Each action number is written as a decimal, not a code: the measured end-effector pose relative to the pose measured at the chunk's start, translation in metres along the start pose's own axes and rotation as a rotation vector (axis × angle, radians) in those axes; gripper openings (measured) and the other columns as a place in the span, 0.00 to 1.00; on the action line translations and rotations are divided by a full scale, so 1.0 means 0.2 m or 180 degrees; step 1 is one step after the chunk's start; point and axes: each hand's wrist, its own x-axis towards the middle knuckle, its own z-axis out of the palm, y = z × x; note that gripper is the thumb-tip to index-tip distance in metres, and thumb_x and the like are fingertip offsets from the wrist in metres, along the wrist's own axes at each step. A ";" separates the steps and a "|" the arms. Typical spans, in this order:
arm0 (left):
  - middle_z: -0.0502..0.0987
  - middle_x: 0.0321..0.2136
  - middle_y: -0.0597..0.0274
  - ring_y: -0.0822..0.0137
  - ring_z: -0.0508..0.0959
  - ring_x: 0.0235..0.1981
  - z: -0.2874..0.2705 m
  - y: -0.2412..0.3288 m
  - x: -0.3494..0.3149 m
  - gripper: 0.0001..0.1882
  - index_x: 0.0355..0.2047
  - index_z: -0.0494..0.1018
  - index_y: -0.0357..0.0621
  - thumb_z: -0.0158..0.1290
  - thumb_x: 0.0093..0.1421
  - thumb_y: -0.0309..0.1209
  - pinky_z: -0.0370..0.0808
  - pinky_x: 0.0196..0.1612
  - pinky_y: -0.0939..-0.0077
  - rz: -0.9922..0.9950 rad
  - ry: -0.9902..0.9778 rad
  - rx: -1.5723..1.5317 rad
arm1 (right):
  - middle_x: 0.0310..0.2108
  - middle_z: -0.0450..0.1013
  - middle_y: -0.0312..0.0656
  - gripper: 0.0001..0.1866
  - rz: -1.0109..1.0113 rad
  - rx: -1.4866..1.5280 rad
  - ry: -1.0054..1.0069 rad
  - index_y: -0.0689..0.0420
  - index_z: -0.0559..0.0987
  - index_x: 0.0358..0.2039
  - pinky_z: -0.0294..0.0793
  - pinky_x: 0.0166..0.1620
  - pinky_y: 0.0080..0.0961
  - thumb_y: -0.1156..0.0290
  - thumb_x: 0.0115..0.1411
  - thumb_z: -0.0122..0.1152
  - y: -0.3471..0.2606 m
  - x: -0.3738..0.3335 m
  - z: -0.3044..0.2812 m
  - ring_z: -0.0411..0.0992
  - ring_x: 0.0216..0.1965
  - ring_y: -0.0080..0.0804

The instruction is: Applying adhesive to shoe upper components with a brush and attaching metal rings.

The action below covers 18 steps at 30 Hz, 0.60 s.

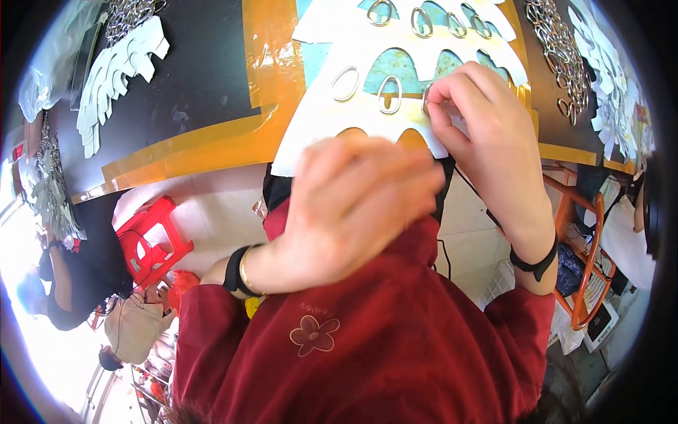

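Note:
A white scalloped piece [300,131] lies at the table's front edge, with oval metal rings on it, one [345,84] at its left and another [389,95] in the middle. My right hand [484,116] pinches a further metal ring [426,99] between thumb and forefinger at the piece's right end. In front of the piece, over its near edge, my left hand [353,201] is smeared by motion, and its fingertips cannot be made out. Beyond lies a second white scalloped piece [402,49] with several rings, such as one [421,22] near its middle.
A pile of linked metal rings [558,53] lies at the right, beside more white scalloped pieces [604,85]. At the left are a stack of similar white pieces [116,81] and rings. Brown tape [272,60] borders the work area. A red stool [157,237] and other people stand beyond the table edge.

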 end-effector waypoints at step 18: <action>0.79 0.22 0.69 0.64 0.77 0.50 0.22 -0.04 0.17 0.19 0.47 0.71 0.44 0.58 0.54 0.30 0.57 0.59 0.55 -0.0798 0.0121 0.1349 | 0.31 0.69 0.40 0.11 -0.0431 -0.0213 0.0043 0.58 0.74 0.34 0.70 0.37 0.34 0.76 0.49 0.65 0.05 -0.06 0.02 0.70 0.35 0.39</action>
